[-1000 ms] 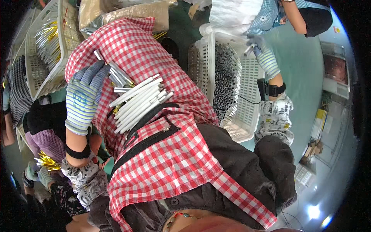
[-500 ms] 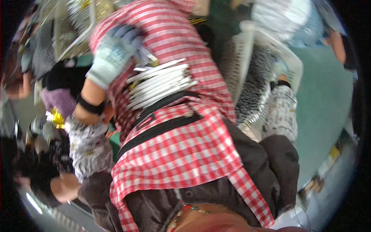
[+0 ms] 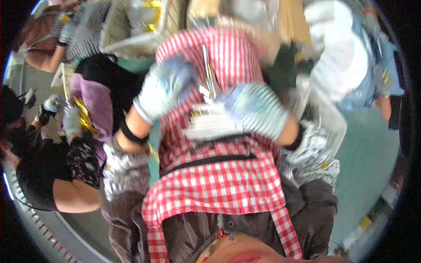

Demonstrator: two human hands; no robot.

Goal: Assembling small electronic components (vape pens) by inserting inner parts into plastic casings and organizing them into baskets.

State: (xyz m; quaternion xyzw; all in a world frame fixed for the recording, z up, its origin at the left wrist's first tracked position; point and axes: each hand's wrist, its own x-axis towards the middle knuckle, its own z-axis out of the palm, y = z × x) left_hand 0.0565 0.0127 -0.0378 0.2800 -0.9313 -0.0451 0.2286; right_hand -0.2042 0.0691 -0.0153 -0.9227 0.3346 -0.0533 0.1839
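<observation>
White tubes (image 3: 212,125) lay with their long axis across your apron (image 3: 215,188), your right hand (image 3: 258,109) nearer, at their right ends, your left hand (image 3: 168,90) beyond their left ends, though blur left no telling how open either's fingers were or what they held.

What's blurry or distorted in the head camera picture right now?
Head view: left hand and right hand smeared, probably by motion, white sticks blurred too; head view: checked apron bib comparatively crisp; head view: fisheye distortion, edges bowing toward the black rim.
</observation>
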